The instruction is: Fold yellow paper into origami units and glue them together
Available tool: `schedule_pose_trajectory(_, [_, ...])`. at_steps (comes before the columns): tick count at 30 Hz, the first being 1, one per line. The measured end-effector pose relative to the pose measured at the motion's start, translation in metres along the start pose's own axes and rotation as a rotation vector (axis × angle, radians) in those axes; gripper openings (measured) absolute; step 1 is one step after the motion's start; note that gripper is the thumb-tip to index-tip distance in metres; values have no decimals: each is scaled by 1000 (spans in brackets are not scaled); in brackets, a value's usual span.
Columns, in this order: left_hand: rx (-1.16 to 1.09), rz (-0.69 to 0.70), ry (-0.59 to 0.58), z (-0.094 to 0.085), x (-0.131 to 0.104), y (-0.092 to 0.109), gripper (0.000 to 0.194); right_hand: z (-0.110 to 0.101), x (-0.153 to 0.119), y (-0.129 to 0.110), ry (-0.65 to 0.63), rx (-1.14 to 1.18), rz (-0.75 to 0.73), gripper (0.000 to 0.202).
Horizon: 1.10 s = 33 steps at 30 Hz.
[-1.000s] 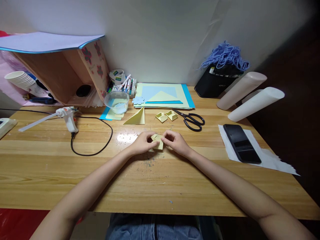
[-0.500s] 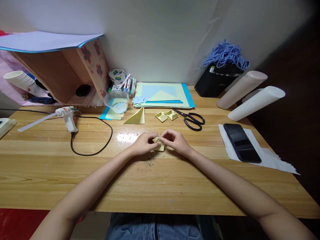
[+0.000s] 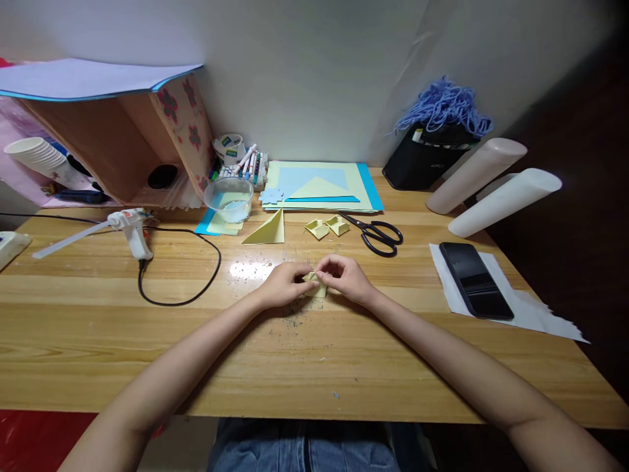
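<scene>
Between my hands, above the middle of the wooden table (image 3: 196, 354), is a small folded piece of yellow paper (image 3: 317, 290). My left hand (image 3: 284, 284) pinches its left side, and my right hand (image 3: 345, 279) grips its upper right edge; the fingers partly cover it. Beyond the hands lie two small folded yellow paper pieces (image 3: 318, 229). A larger folded yellow triangle (image 3: 268, 229) stands to their left. Black-handled scissors (image 3: 381, 236) rest to their right, the tips close to the folded pieces.
A glue gun (image 3: 132, 233) with its looping cord lies at left, near an open box (image 3: 187, 131). Behind are a clear bowl (image 3: 228, 200), markers (image 3: 250, 164) and stacked paper sheets (image 3: 371, 187). At right are a phone (image 3: 474, 282), two rolls (image 3: 506, 203) and a black holder (image 3: 417, 160).
The folded paper has shifted slightly to the right between my fingers. My left hand has moved a little the same way; both hands keep their hold.
</scene>
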<state>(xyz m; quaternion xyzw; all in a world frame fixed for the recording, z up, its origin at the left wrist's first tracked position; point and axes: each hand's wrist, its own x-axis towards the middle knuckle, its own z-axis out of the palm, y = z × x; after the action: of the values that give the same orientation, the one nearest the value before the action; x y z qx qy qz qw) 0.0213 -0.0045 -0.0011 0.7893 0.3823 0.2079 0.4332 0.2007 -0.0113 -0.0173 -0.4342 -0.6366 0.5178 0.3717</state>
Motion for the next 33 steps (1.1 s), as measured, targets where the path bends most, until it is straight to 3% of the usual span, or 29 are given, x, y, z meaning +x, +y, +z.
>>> schedule_pose_trajectory(16, [-139,-65,64,-2,0,3,33,-1,2,-1,65,69,9,20])
schedule_pose_trajectory(23, [-178,-81,52,-2,1,2,28,-1,3,-1,105,80,34,22])
schedule_pose_trajectory(29, [-187,-107,148,-1,1,2,23,-2,4,-3,142,91,36,23])
schedule_pose_trajectory(33, [-203,-114,200,-1,2,-2,23,-1,3,-2,89,98,40,25])
